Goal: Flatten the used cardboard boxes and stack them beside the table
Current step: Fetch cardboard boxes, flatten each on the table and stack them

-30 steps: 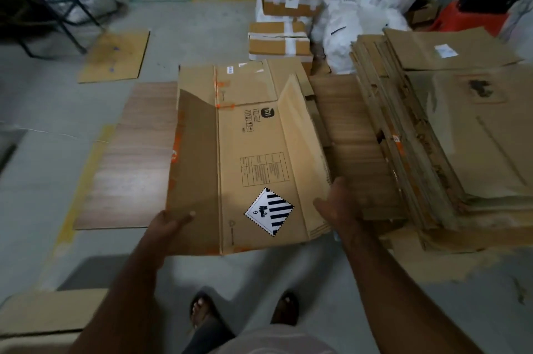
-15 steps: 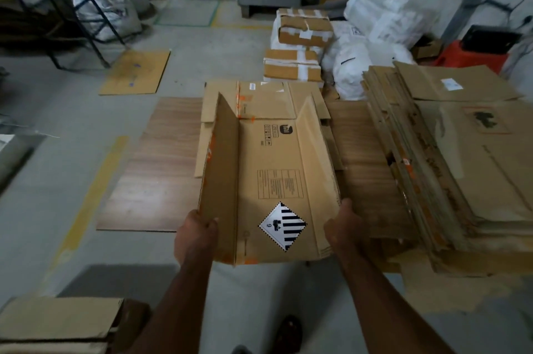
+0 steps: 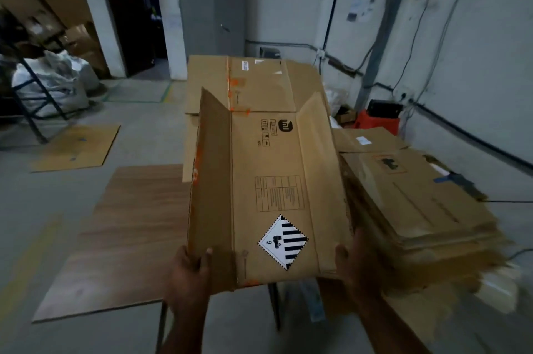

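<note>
Wood-grain table top (image 3: 127,238) filling the lower left, thin dark legs showing under the near edge. Big stack of flattened boxes (image 3: 427,209) piled to the right, edges ragged, topmost sheet with a dark printed mark and a strip of blue tape. Flattened Xiaomi carton (image 3: 274,186) held up off the table, tilted toward the camera, just left of that stack and overlapping its near edge in view. Left side panel folded upward along the crease, right side panel angled up a bit too, far flaps splayed out behind with orange tape on the seams. Loose cardboard sheet (image 3: 78,149) flat on the concrete floor further back on the left, white sacks (image 3: 49,85) behind it. Orange crate (image 3: 377,123) against the right wall. Left hand (image 3: 189,270) gripping the near left corner, thumb wrapped over the raised panel. Right hand (image 3: 356,261) clamped on the near right corner, thumb on top, fingers hidden underneath. Class 9 hazard diamond label (image 3: 283,241) near the bottom edge, between the two hands.
</note>
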